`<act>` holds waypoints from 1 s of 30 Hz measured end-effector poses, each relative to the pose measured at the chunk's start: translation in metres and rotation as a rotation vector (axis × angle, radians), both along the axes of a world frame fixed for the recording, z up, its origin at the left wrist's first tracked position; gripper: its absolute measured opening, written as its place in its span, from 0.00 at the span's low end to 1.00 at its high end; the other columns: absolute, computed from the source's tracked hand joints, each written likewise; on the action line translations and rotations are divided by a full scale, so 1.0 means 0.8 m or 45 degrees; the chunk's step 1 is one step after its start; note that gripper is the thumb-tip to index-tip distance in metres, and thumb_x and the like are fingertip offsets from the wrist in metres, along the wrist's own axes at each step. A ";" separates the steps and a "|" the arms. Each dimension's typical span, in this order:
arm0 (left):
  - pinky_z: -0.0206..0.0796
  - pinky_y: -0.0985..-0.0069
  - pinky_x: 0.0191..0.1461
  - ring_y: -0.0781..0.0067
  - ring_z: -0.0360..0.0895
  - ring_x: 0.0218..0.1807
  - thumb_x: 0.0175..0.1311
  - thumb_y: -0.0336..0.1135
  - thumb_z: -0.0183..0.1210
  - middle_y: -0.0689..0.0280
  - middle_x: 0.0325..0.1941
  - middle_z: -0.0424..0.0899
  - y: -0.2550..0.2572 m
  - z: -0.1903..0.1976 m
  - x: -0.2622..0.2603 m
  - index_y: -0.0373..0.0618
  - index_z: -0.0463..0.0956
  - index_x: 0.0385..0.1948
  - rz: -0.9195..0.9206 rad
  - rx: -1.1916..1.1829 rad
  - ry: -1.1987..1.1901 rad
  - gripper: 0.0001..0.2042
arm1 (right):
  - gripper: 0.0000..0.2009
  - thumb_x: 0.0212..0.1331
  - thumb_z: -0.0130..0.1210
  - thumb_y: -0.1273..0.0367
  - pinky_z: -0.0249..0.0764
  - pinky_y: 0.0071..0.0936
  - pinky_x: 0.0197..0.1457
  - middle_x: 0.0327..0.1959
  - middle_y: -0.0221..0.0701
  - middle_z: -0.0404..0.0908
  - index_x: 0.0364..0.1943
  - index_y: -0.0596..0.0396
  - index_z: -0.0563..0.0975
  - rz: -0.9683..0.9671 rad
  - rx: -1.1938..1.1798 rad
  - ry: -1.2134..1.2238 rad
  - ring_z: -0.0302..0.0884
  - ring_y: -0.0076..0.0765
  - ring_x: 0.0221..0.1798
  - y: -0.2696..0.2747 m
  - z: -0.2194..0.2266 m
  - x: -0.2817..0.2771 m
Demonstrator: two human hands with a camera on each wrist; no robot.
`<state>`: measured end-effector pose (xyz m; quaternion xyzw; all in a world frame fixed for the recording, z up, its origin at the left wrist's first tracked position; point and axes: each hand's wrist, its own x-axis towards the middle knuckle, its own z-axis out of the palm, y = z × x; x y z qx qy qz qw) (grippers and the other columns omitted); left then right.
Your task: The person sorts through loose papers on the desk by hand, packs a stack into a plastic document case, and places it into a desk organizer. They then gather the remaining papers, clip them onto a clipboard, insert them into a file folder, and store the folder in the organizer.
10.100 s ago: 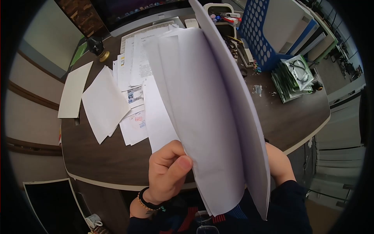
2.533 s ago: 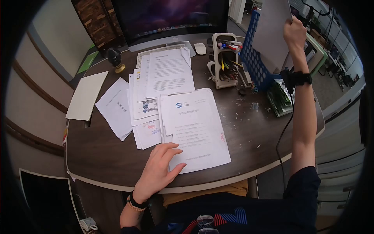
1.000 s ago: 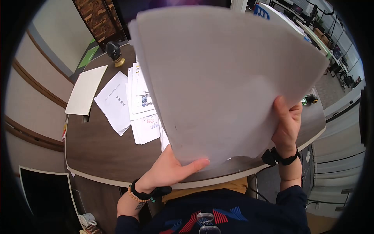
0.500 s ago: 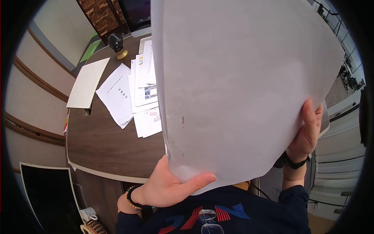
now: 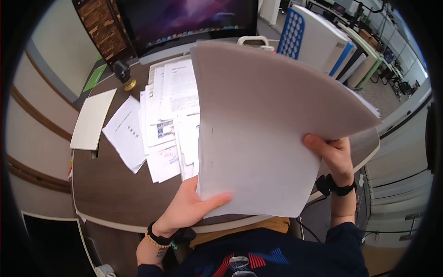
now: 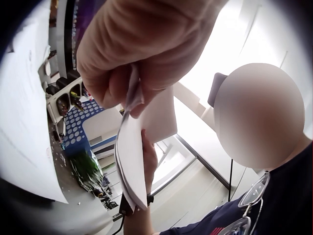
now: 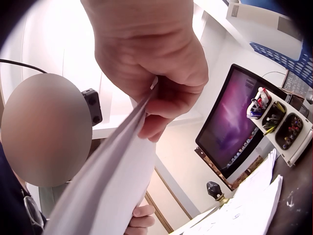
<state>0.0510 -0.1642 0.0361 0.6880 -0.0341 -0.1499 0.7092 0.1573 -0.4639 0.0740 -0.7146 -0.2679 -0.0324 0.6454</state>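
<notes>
A thin sheaf of white paper [image 5: 258, 111], its blank side toward the head camera, stands raised over the desk's front edge. Small staple marks run along its left side. My left hand [image 5: 191, 207] grips the lower left corner, thumb on the near face. At the right edge my right hand [image 5: 334, 154] pinches the sheaf, and the upper right part bends back. Both wrist views show the folded layers between the fingers of the left hand [image 6: 142, 54] and the right hand [image 7: 156, 63]. The far side of the sheaf is hidden in the head view.
Printed papers [image 5: 168, 117] lie spread on the desk's left half, beside a cream board [image 5: 93, 119] and a black-and-gold stamp [image 5: 123, 74]. Behind are a monitor [image 5: 189, 21] and a blue file holder [image 5: 290, 34]. A pen organizer [image 7: 279, 125] shows in the right wrist view.
My right hand has come back from the file holder with the sheaf, and my left hand has left the desk papers to grip it. Since half a second ago the sheaf has dropped lower.
</notes>
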 end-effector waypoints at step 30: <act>0.53 0.91 0.29 0.95 0.62 0.26 0.65 0.28 0.59 0.78 0.25 0.74 0.021 -0.032 -0.022 0.40 0.74 0.31 0.305 -0.059 -0.019 0.05 | 0.09 0.60 0.49 0.69 0.71 0.46 0.37 0.25 0.51 0.76 0.33 0.62 0.77 -1.221 -1.074 -1.092 0.76 0.62 0.33 -0.064 0.169 0.204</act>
